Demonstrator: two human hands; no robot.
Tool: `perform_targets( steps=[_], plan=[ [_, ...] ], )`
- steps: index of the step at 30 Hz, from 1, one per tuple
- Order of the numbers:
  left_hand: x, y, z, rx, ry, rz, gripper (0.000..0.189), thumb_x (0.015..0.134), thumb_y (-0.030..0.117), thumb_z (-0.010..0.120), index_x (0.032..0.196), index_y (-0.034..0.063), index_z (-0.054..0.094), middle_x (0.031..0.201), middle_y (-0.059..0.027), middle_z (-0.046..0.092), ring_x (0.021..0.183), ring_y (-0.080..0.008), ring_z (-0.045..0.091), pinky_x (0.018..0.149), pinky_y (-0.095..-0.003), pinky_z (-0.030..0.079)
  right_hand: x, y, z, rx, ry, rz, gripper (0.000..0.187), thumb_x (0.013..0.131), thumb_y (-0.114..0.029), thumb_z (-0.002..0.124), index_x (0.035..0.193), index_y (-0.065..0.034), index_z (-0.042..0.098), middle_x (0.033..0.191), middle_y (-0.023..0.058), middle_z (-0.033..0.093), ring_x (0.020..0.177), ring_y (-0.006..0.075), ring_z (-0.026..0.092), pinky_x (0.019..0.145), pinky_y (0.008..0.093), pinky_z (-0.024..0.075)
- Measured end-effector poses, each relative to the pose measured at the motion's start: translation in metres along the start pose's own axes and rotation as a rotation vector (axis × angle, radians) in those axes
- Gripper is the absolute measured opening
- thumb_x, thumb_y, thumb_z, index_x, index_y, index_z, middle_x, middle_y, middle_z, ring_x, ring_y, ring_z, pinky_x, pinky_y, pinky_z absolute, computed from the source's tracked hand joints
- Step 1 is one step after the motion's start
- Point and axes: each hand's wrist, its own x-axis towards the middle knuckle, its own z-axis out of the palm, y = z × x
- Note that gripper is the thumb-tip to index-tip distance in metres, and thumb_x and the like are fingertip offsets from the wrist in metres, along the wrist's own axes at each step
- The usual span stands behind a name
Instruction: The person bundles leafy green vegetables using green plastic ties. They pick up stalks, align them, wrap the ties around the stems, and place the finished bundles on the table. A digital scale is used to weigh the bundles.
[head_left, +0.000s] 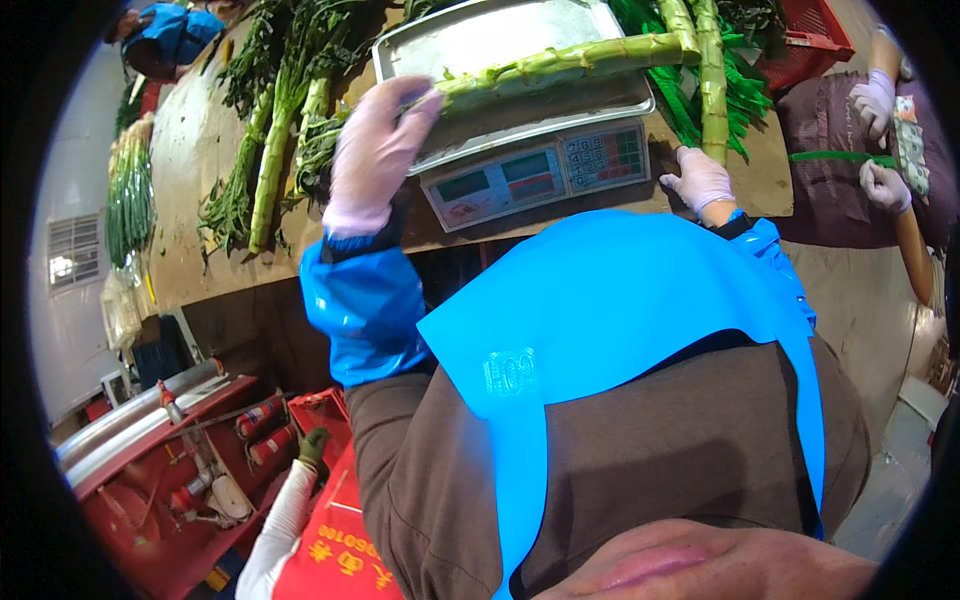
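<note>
A thick green leafy stem, which looks like celtuce (555, 66), lies across the metal pan (517, 142) of a digital scale (536, 172). My left hand (382, 150), in a pale thin glove and slightly blurred, is at the leafy end of that stem; whether its fingers grip it I cannot tell. My right hand (701, 180), gloved alike, is at the lower end of another upright stem (714, 97), right of the scale. Its fingers touch or lie close to the stem end; the grip is not clear. More leafy stems (270, 172) lie left of the scale.
Bundled green onions (129, 195) are at the wooden table's (217, 270) left end. Green netting or ties (742, 112) and a red crate (814, 37) are right. Another person's gloved hands (874, 109) work at a purple sack (817, 202). Other people stand upper left and lower left.
</note>
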Motion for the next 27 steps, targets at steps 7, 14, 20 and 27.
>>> perform_targets(
  steps=[7, 14, 20, 27],
  plan=[
    [0.078, 0.002, 0.092, 0.476, -0.352, 0.126, 0.075, 0.078, 0.046, 0.073, 0.135, 0.0047, 0.047, 0.123, -0.0229, 0.059, 0.116, -0.0368, 0.055, 0.098, -0.0423, 0.044, 0.002, 0.007, 0.006, 0.104, -0.039, 0.094, 0.036, 0.08, -0.03, 0.072, 0.101, -0.0037, 0.06, 0.1, 0.0209, 0.065, 0.095, 0.0394, 0.063, 0.081, 0.0467, 0.0501],
    [0.083, -0.006, 0.11, 0.609, -0.351, 0.185, 0.045, 0.072, 0.03, 0.078, 0.109, 0.01, 0.062, 0.106, -0.0151, 0.064, 0.098, -0.0353, 0.061, 0.083, -0.0431, 0.05, -0.017, 0.027, 0.007, 0.46, 0.195, -0.006, 0.036, 0.091, -0.034, 0.059, 0.105, -0.0014, 0.056, 0.103, 0.0242, 0.061, 0.097, 0.044, 0.057, 0.08, 0.0489, 0.0464],
    [0.031, 0.007, 0.071, 0.663, -0.106, 0.261, 0.053, 0.069, 0.024, 0.08, 0.116, 0.0141, 0.057, 0.093, -0.0121, 0.061, 0.083, -0.0329, 0.062, 0.069, -0.042, 0.05, -0.029, 0.024, -0.006, 1.418, 0.198, -0.026, 0.013, 0.097, -0.016, 0.057, 0.104, -0.0058, 0.058, 0.08, 0.0006, 0.062, 0.069, 0.0045, 0.056, 0.063, 0.0224, 0.0463],
    [-0.036, -0.005, 0.029, 0.576, 0.123, 0.191, 0.075, 0.058, 0.01, 0.082, 0.127, 0.016, 0.053, 0.095, -0.0117, 0.06, 0.089, -0.0327, 0.06, 0.076, -0.0411, 0.048, -0.012, -0.003, -0.018, 1.69, 0.053, -0.152, 0.026, 0.098, -0.017, 0.056, 0.121, -0.0045, 0.054, 0.084, -0.0025, 0.056, 0.067, 0.0039, 0.05, 0.061, 0.0189, 0.0441]
  ],
)
